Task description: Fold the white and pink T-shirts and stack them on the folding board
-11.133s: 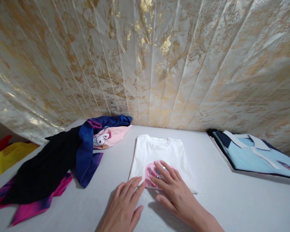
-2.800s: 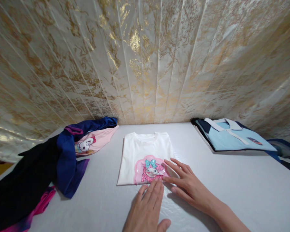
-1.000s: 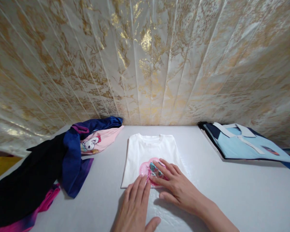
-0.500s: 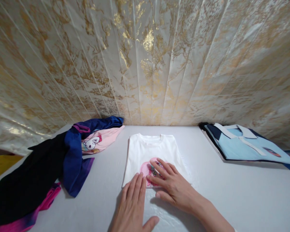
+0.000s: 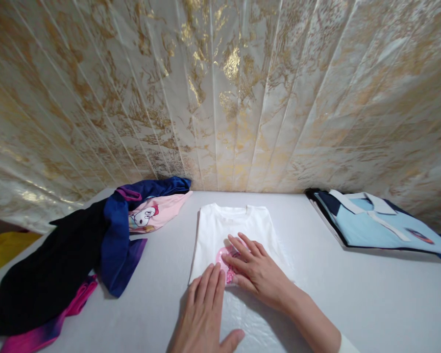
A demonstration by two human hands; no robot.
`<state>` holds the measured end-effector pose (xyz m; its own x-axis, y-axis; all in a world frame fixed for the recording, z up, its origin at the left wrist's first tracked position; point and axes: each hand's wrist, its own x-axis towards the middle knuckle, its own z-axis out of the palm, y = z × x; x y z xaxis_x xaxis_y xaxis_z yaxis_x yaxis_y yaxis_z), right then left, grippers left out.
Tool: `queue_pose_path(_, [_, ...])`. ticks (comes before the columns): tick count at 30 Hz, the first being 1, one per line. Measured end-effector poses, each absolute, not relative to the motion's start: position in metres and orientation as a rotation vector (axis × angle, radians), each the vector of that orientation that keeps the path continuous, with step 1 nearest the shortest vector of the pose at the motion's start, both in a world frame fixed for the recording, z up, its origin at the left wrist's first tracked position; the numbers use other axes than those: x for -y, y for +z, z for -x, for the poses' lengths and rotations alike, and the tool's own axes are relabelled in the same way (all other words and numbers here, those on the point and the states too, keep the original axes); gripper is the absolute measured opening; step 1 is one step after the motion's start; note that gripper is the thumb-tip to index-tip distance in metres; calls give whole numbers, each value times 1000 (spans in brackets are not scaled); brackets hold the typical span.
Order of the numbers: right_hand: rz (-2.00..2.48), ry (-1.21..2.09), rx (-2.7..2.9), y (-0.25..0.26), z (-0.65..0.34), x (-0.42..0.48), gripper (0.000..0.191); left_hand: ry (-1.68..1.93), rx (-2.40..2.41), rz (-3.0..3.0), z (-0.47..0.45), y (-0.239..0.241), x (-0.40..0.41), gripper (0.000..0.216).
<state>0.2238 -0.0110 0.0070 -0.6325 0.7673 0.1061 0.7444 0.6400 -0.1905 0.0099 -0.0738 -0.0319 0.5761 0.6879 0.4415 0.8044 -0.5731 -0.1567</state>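
A white T-shirt (image 5: 220, 223), folded into a neat rectangle, lies on the white table with its collar at the far end. Its pink print (image 5: 222, 256) shows near the front edge, partly covered by my fingers. My left hand (image 5: 205, 304) rests flat with fingers stretched, the fingertips on the shirt's front edge and the thumb out to the side. My right hand (image 5: 252, 264) lies on the print with its fingers spread. Neither hand grips anything.
To the left lies a loose heap of clothes: a black garment (image 5: 59, 264), a navy one (image 5: 115, 245) and a pink one with a cartoon dog (image 5: 167, 212). At right is a folded stack topped by a light blue collared shirt (image 5: 375, 225). A gold-patterned curtain (image 5: 220, 98) hangs behind.
My right hand has slid slightly forward over the print, its thumb now on the shirt. My left hand stays at the front edge. The whole view has shifted slightly.
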Motion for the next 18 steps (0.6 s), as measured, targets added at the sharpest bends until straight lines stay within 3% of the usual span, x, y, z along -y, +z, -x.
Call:
queue_pose_path(5, [1442, 91, 2588, 3, -235, -3, 47, -486, 1216, 2487, -9, -35, 74, 90])
queue_pose_path(12, [1240, 208, 2676, 5, -227, 16, 50, -473, 1239, 2478, -10, -36, 75, 89])
queue_pose_path(18, [1497, 56, 2557, -3, -248, 8, 50, -485, 1229, 2477, -10, -33, 74, 89])
